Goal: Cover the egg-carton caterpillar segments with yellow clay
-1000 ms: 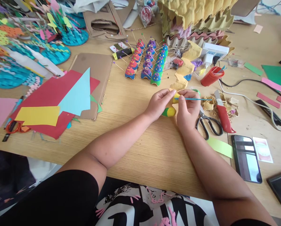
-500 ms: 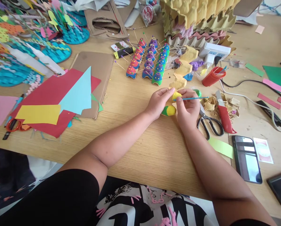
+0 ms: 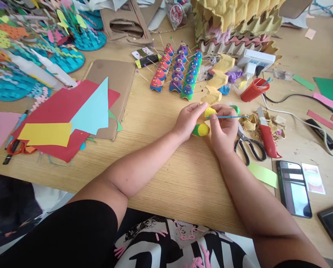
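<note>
Near the middle of the table, my left hand is closed on an egg-carton strip covered in yellow and green clay. One yellow bump shows between the two hands, and a yellow-and-green bump pokes out below the left fingers. A thin blue stick is pinched in my right hand, lying level with its left end at the upper yellow bump. My palms and fingers hide the rest of the strip. Just right of my right hand lie black-handled scissors.
Rows of clay-covered bumps with pins stand ahead, beside bare egg-carton strips. A red cup, red-handled knife and phone are to the right. Coloured paper lies left; egg trays are stacked behind.
The view has shifted very slightly. Both hands keep nearly the same hold, with the blue stick still against the yellow bump.
</note>
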Demonstrator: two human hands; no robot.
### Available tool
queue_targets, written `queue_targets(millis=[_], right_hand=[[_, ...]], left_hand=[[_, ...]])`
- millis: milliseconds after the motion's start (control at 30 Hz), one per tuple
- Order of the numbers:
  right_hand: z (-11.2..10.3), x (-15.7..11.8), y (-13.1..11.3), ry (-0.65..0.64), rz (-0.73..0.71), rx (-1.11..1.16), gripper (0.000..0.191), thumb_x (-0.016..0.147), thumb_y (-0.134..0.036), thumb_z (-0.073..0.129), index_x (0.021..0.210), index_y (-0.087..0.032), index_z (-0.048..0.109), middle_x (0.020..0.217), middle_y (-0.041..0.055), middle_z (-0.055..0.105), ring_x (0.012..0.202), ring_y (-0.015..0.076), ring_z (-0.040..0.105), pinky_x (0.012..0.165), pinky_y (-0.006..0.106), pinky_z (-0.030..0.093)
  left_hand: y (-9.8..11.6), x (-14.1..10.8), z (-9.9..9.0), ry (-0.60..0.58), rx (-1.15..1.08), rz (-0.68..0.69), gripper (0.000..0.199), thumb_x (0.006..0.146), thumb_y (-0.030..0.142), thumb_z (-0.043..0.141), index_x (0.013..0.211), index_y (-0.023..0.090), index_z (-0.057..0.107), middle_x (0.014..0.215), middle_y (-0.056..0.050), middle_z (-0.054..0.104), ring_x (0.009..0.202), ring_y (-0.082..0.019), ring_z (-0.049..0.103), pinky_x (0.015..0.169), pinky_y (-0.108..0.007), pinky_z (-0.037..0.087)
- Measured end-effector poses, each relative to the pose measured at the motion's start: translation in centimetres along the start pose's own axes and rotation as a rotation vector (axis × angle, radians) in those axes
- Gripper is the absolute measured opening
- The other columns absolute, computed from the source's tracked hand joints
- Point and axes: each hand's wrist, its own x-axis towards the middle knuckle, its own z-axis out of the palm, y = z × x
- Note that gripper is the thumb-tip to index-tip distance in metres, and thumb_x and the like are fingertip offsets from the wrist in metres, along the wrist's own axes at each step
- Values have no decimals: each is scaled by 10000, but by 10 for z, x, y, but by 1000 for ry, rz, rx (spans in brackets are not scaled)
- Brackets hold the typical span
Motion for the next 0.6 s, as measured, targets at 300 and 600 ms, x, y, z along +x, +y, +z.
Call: queue_targets(millis=[300, 600], right_hand=[[3, 2, -1, 11, 18, -14, 450, 1074, -727, 812, 1027, -314, 641, 1210, 65, 817, 1186, 288, 823, 1178, 595, 688], [3, 0, 1, -6, 9, 44, 435, 1082, -707, 828, 1042, -305, 666, 1263, 74, 831, 1229, 301, 824, 1192, 618, 687]], left_hand=[[-4, 2, -3, -13, -4, 0, 537, 1004, 661, 962, 847, 217, 704, 803, 11, 741, 854, -177, 771, 773, -287, 583], [-3, 4, -2, 8, -34, -4, 527, 1015, 674, 948, 859, 213, 746, 769, 12, 740, 834, -173, 772, 789, -285, 579]])
